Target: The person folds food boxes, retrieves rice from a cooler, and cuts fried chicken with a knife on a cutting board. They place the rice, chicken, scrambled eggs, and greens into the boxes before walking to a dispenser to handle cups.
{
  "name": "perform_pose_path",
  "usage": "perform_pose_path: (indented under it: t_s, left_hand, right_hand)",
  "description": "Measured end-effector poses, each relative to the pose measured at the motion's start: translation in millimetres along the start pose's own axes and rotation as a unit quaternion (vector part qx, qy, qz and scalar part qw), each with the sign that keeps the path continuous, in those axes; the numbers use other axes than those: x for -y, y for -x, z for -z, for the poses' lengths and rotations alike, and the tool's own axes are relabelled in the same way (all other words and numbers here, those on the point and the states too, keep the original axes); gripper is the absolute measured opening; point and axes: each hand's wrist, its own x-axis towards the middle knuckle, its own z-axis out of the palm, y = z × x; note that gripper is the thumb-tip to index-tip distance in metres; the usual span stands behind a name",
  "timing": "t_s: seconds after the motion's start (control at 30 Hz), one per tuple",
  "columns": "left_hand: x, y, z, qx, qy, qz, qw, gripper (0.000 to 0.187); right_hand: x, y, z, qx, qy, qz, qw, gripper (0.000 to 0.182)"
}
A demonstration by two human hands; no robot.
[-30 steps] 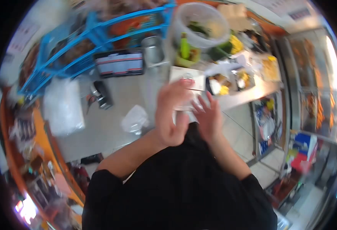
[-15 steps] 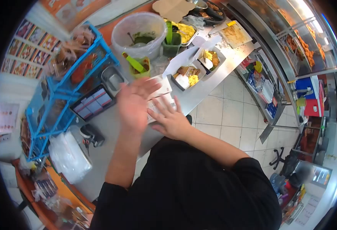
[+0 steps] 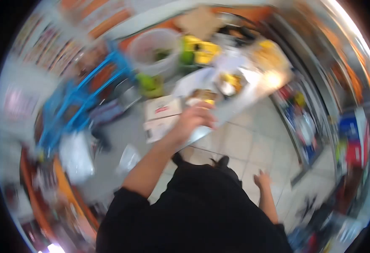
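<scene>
Frame heavily motion-blurred. Far left: blue wire rack standing on the steel tabletop, its contents unreadable; a dark flat panel leans at its foot. Near left on the tabletop: clear plastic bag lying flat, and just right of it a smaller crumpled plastic piece. Orange edge runs along the near-left side below the bag. Centre, far: big clear tub with green inside; near side of it a green cup. Right of the tub, a tray with yellow food. Centre of tabletop: white carton with red print, lying flat, a second white carton touching its near side. Left hand stretched out over the tabletop edge, just right of the cartons, fingers curled inward; it lies close to the cartons and to an open food box on its far side, but blur hides whether it grips anything or touches them — cannot tell. Further food boxes right of that, holding yellow and white bits. Right end of tabletop: pale board, glare beside it. Right hand hangs low beside the body over the tiled floor, well apart from the tabletop, fingers loosely spread, holding nothing. Far right: shelves with colourful packets, blurred. Black sleeves and torso fill the near centre.
</scene>
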Motion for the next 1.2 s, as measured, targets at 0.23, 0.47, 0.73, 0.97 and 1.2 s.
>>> perform_pose_path:
  t_s: [0.23,0.47,0.73,0.97,1.2]
  left_hand:
    - [228.9,106.8,-6.4,-0.077,-0.417,0.241,0.873,0.038]
    - [388.0,483.7,-25.2,-0.094,-0.409,0.739,0.527,0.061]
    - [295.5,564.8,51.5,-0.554,-0.378,0.432,0.603,0.063]
    - [186.3,539.3,176.8,-0.478,-0.553,0.328,0.598,0.104]
    - [161.0,543.8,200.2,-0.367,-0.418,0.463,0.690,0.126]
  right_hand:
    - [-181.7,-227.1,-111.6,0.264,-0.173,0.138,0.939,0.075]
    - [59.3,-112.2,53.2,0.155,0.064,0.302,0.938,0.075]
    - [317.6,25.8,28.4,-0.085,-0.010,0.579,0.811,0.099]
    - [346.2,-37.9,-54.4,-0.141,0.210,0.567,0.784,0.119]
    - [407.7,-6.7,-47.3,-0.155,0.259,0.529,0.793,0.116]
